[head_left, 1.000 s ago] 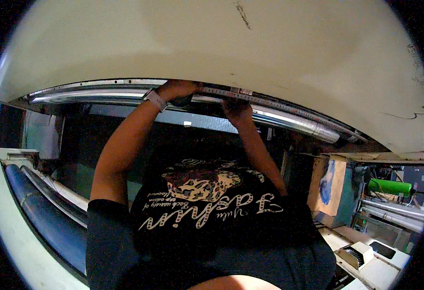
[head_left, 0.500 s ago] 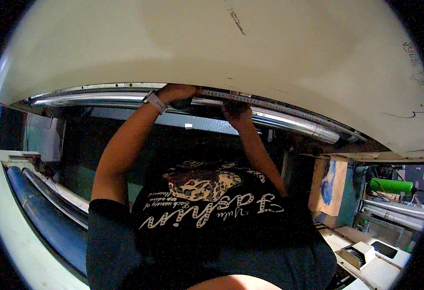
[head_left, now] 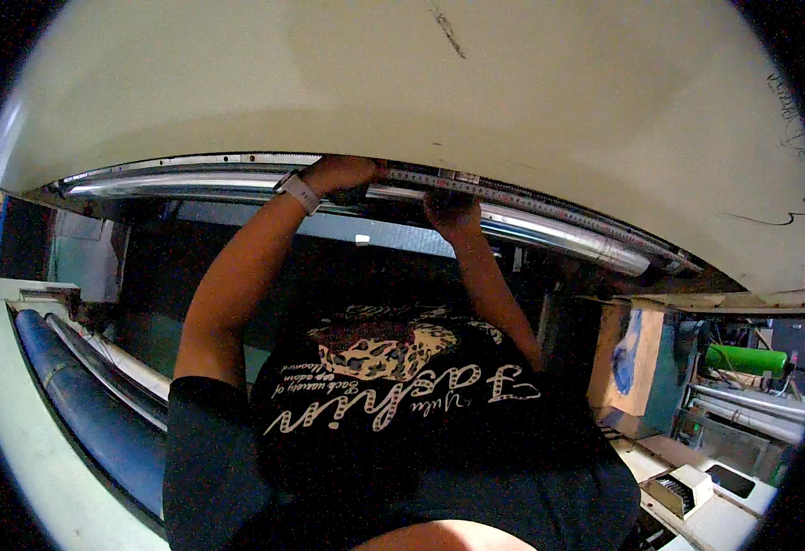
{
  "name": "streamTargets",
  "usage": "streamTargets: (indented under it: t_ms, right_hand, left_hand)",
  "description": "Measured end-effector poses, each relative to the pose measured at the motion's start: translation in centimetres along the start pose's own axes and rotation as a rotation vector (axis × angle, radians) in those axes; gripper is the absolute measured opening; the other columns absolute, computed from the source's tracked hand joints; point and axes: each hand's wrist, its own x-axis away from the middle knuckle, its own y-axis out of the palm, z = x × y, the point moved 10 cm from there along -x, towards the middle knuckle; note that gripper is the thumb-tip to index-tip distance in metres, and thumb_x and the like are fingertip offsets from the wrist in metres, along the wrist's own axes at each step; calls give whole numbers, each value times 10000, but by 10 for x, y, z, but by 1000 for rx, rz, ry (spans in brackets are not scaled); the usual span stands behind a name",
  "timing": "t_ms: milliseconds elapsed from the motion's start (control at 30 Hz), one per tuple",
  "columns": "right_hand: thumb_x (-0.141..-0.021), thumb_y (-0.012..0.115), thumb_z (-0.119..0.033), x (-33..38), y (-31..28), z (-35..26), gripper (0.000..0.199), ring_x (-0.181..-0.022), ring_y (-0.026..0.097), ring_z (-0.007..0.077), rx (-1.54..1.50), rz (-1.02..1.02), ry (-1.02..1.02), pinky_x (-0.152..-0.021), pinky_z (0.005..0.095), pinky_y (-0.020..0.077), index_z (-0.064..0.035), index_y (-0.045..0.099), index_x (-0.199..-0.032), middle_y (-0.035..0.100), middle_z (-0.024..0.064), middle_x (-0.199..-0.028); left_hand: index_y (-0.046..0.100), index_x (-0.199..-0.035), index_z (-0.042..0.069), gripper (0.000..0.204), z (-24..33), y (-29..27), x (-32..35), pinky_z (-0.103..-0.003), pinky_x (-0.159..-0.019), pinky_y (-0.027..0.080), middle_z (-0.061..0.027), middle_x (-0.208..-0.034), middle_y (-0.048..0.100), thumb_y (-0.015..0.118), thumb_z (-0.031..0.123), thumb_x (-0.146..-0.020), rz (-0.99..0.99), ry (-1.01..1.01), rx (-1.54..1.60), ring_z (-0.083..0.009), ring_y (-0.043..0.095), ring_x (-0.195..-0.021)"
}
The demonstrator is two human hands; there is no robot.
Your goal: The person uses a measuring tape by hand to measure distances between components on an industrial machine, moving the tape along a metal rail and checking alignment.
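Up at the long slot of a machine, my left hand [head_left: 346,173] reaches in beside the left end of a graduated measuring scale [head_left: 531,204]. A pale watch [head_left: 298,191] is on that wrist. My right hand [head_left: 453,213] is in shadow just below the scale, near a shiny metal roller [head_left: 568,241] that runs along the slot. Both hands are dark and their fingers are mostly hidden, so whether they grip anything does not show. A small metal piece [head_left: 460,176] sits on the scale above my right hand.
A large cream panel [head_left: 402,83] overhangs the slot. At lower left lies a blue roller [head_left: 90,390] on a pale frame. To the right are a wooden board [head_left: 637,363], a green cylinder [head_left: 747,360] and a small cream housing [head_left: 681,489].
The view has shifted very slightly. Both hands stay at the same places along the slot, with no clear change in what they touch.
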Motion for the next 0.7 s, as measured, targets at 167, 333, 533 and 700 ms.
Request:
streamTargets:
  t_ms: [167,333,533,700]
  right_hand:
    - [-814,392,-438,0,8,-21,377,-793,550,256,1061,-48,-513,-720,432,472,-131,541,-974,580,79,-869]
    - [-808,394,-436,-6,10,-8,375,-923,508,262,1618,-96,-376,-815,453,418,-144,536,-996,562,77,-966]
    - [-818,373,-416,-6,2,-9,383,-998,457,269,1211,-80,-269,-837,423,396,-148,494,-1062,534,85,-1032]
    - [-826,344,-401,-1,-4,-4,381,-854,504,291,864,-15,-379,-735,437,435,-137,490,-1058,550,95,-969]
  left_hand:
    - [556,-928,55,287,-4,6,-2,-407,-791,393,-147,-951,568,546,271,-740,3,37,-82,-311,515,-907]
    - [529,-1015,53,340,-22,12,-16,-407,-818,388,-164,-1014,547,531,273,-756,117,90,46,-321,504,-947]
    - [515,-1059,62,381,-21,13,-17,-403,-861,374,-161,-1040,541,548,276,-746,160,116,-54,-324,491,-984]
    - [516,-1060,57,380,-16,7,-11,-400,-873,365,-164,-1043,540,555,257,-740,255,219,-132,-326,487,-991]
